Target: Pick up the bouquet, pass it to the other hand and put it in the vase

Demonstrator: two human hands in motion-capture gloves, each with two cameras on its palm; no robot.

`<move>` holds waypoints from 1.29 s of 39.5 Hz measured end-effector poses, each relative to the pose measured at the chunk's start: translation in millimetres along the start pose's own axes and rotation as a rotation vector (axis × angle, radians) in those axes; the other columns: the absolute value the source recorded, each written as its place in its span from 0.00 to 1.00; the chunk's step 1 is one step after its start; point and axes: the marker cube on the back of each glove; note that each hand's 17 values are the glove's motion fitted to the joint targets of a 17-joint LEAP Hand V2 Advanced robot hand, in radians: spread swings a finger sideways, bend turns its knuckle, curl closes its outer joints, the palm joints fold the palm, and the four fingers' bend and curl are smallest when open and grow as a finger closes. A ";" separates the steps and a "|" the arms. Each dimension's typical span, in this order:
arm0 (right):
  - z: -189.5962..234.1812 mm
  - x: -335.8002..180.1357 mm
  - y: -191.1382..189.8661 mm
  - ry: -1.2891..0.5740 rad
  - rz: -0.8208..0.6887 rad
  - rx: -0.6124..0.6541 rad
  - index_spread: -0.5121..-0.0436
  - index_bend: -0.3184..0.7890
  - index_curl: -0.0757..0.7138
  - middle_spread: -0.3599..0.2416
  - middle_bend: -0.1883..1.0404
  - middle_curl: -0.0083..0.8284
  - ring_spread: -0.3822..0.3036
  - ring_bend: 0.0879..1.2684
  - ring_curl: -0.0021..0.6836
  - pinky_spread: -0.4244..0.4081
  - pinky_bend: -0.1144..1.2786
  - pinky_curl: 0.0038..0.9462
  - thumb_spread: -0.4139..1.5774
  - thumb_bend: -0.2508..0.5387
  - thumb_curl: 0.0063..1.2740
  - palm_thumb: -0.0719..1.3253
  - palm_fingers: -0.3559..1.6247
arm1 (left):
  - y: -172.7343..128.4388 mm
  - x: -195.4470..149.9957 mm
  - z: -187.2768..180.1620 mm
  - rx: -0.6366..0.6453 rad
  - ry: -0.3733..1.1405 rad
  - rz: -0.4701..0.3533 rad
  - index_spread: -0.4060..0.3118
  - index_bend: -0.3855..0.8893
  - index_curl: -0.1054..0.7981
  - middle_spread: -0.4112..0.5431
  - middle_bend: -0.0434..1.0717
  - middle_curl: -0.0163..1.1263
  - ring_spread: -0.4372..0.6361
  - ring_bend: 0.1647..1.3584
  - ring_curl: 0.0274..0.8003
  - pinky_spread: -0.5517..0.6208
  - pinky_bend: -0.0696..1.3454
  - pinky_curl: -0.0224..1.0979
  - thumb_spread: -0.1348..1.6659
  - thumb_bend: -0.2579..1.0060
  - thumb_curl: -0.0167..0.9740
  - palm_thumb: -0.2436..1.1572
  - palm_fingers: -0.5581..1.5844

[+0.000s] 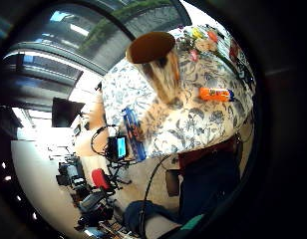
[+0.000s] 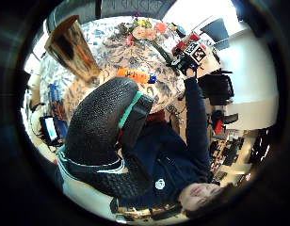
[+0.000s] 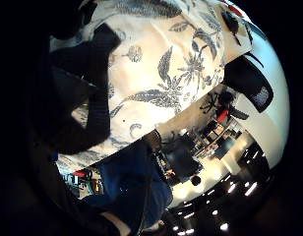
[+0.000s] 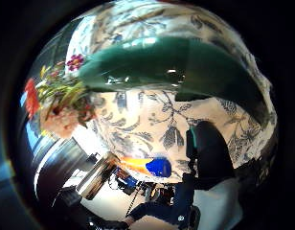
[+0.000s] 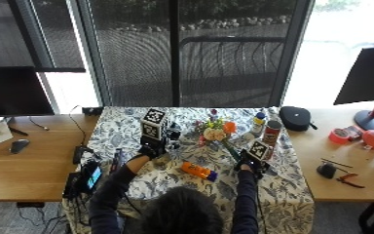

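The bouquet (image 5: 215, 131), with orange, pink and yellow flowers and a green wrapped stem (image 5: 232, 151), lies on the flowered tablecloth (image 5: 284, 195). My right hand (image 5: 251, 165) is down over the stem's end. The stem (image 4: 171, 67) fills that palm's view, and the thumb (image 4: 209, 153) stands beside it with cloth showing between; the fingers (image 3: 92, 108) reach to the cloth. The tall vase (image 1: 161, 64) stands upright on the table, close in front of my left hand (image 5: 145, 150). That hand's finger (image 2: 107, 122) curls loosely and holds nothing.
An orange bottle with a blue cap (image 5: 198, 170) lies on the cloth between the hands. Two cans (image 5: 268, 127) stand behind the bouquet, with a black case (image 5: 296, 117) at the right. A thin blue item (image 5: 118, 158) and a small screen device (image 5: 86, 178) sit at the left edge.
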 end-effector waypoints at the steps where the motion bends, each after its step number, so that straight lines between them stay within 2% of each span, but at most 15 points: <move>1: 4.6 0.2 -0.5 0.003 0.014 -0.026 0.81 0.37 0.21 0.67 0.37 0.48 0.53 0.54 0.53 0.72 0.68 0.38 0.73 0.31 0.31 0.62 0.37 | -0.5 0.4 0.8 -0.002 0.001 0.001 0.49 0.43 0.46 0.72 0.21 0.27 0.80 0.35 0.28 0.86 0.22 0.30 0.68 0.19 0.30 0.27 0.26; 4: 13.8 -1.4 -2.0 0.004 0.019 -0.068 0.82 0.36 0.22 0.66 0.40 0.50 0.53 0.52 0.53 0.77 0.65 0.37 0.73 0.32 0.32 0.65 0.35 | -2.9 1.2 4.2 -0.008 0.006 0.005 0.49 0.43 0.46 0.72 0.21 0.27 0.80 0.35 0.28 0.86 0.22 0.30 0.69 0.19 0.30 0.28 0.26; 8: 18.9 -4.3 -5.5 0.024 0.016 -0.016 0.84 0.36 0.23 0.62 0.42 0.51 0.53 0.49 0.53 0.79 0.64 0.37 0.74 0.34 0.34 0.68 0.34 | -2.0 3.0 5.4 -0.026 -0.001 0.009 0.50 0.43 0.46 0.73 0.21 0.27 0.80 0.35 0.28 0.86 0.22 0.30 0.69 0.19 0.30 0.29 0.26; 11: 21.8 -4.0 -1.8 0.027 0.038 -0.033 0.80 0.42 0.26 0.58 0.43 0.52 0.50 0.47 0.51 0.80 0.61 0.35 0.75 0.34 0.35 0.70 0.37 | -1.3 4.4 5.9 -0.033 -0.008 0.010 0.50 0.43 0.46 0.73 0.20 0.27 0.80 0.35 0.28 0.86 0.22 0.30 0.69 0.19 0.30 0.29 0.26; 14: 22.1 -8.2 0.4 0.002 -0.011 -0.014 0.74 0.49 0.32 0.53 0.45 0.53 0.45 0.45 0.50 0.80 0.55 0.32 0.75 0.35 0.36 0.73 0.43 | 1.3 6.3 5.8 -0.044 -0.012 0.015 0.50 0.43 0.47 0.73 0.20 0.27 0.80 0.35 0.28 0.86 0.22 0.31 0.69 0.19 0.30 0.30 0.26; 15: 22.0 -10.3 0.9 -0.011 -0.032 -0.001 0.72 0.50 0.33 0.50 0.50 0.55 0.42 0.45 0.50 0.80 0.50 0.30 0.75 0.35 0.36 0.73 0.47 | 1.8 7.0 5.7 -0.045 -0.012 0.019 0.50 0.44 0.47 0.73 0.20 0.27 0.80 0.35 0.28 0.86 0.22 0.31 0.69 0.19 0.30 0.30 0.27; 18: 21.8 -16.3 1.1 -0.051 -0.088 0.039 0.67 0.49 0.36 0.46 0.51 0.57 0.38 0.46 0.50 0.79 0.46 0.29 0.75 0.35 0.37 0.74 0.51 | 1.3 9.3 6.4 -0.040 -0.013 0.030 0.51 0.44 0.47 0.73 0.20 0.27 0.80 0.35 0.28 0.86 0.22 0.31 0.70 0.19 0.30 0.31 0.27; 20: 22.3 -17.1 2.3 -0.057 -0.086 0.037 0.64 0.57 0.41 0.43 0.53 0.59 0.34 0.48 0.53 0.74 0.40 0.27 0.74 0.35 0.38 0.76 0.58 | -0.2 10.4 7.6 -0.037 -0.016 0.038 0.51 0.44 0.48 0.73 0.19 0.26 0.79 0.35 0.28 0.85 0.22 0.31 0.70 0.19 0.30 0.31 0.27; 24: 17.0 -13.8 2.1 -0.037 -0.020 0.083 0.63 0.65 0.48 0.39 0.53 0.60 0.29 0.45 0.55 0.68 0.34 0.26 0.73 0.36 0.40 0.80 0.62 | 0.3 11.8 7.0 -0.043 -0.024 0.045 0.51 0.44 0.48 0.73 0.19 0.26 0.79 0.35 0.28 0.85 0.23 0.31 0.70 0.19 0.30 0.31 0.27; 29: 17.6 -16.4 -1.7 -0.074 -0.060 0.095 0.65 0.59 0.52 0.36 0.52 0.62 0.25 0.44 0.58 0.56 0.35 0.28 0.72 0.36 0.41 0.83 0.68 | 5.2 11.5 3.9 -0.066 -0.032 0.037 0.51 0.44 0.49 0.73 0.19 0.26 0.79 0.34 0.28 0.84 0.23 0.32 0.70 0.19 0.30 0.31 0.27; 32: 21.8 -14.0 0.6 -0.093 -0.025 0.078 0.64 0.48 0.52 0.34 0.55 0.64 0.26 0.51 0.62 0.41 0.40 0.32 0.73 0.36 0.42 0.84 0.78 | 5.6 9.7 4.2 -0.083 -0.026 0.031 0.50 0.43 0.49 0.73 0.19 0.26 0.79 0.34 0.28 0.84 0.23 0.32 0.71 0.19 0.30 0.31 0.28; 38: 26.3 -9.7 9.7 -0.105 0.100 0.062 0.64 0.48 0.57 0.32 0.60 0.69 0.26 0.56 0.69 0.30 0.45 0.39 0.75 0.36 0.40 0.85 0.85 | 2.2 5.6 2.8 -0.093 -0.023 0.020 0.50 0.43 0.49 0.72 0.19 0.26 0.78 0.34 0.29 0.84 0.24 0.32 0.70 0.17 0.29 0.28 0.28; 40: 22.4 -11.8 11.0 -0.127 0.086 0.114 0.64 0.51 0.60 0.32 0.62 0.71 0.26 0.57 0.71 0.29 0.48 0.41 0.75 0.33 0.39 0.84 0.87 | 4.6 5.7 -1.2 -0.099 -0.021 0.018 0.50 0.43 0.49 0.72 0.19 0.26 0.78 0.34 0.29 0.83 0.24 0.32 0.69 0.17 0.29 0.26 0.28; 46: -6.6 -18.8 9.2 -0.229 0.024 0.408 0.62 0.56 0.66 0.30 0.70 0.76 0.26 0.65 0.77 0.27 0.56 0.47 0.73 0.26 0.37 0.80 0.94 | 8.7 11.2 -11.9 -0.097 0.055 0.054 0.50 0.43 0.49 0.72 0.19 0.25 0.78 0.34 0.29 0.83 0.25 0.32 0.68 0.17 0.28 0.21 0.28; 51: -39.6 -34.5 12.8 -0.450 -0.157 0.592 0.63 0.66 0.72 0.30 0.76 0.80 0.26 0.69 0.81 0.26 0.58 0.51 0.71 0.27 0.36 0.77 0.93 | 10.5 20.5 -17.3 -0.108 0.122 0.095 0.50 0.43 0.49 0.72 0.19 0.25 0.77 0.36 0.30 0.82 0.25 0.32 0.67 0.17 0.27 0.18 0.28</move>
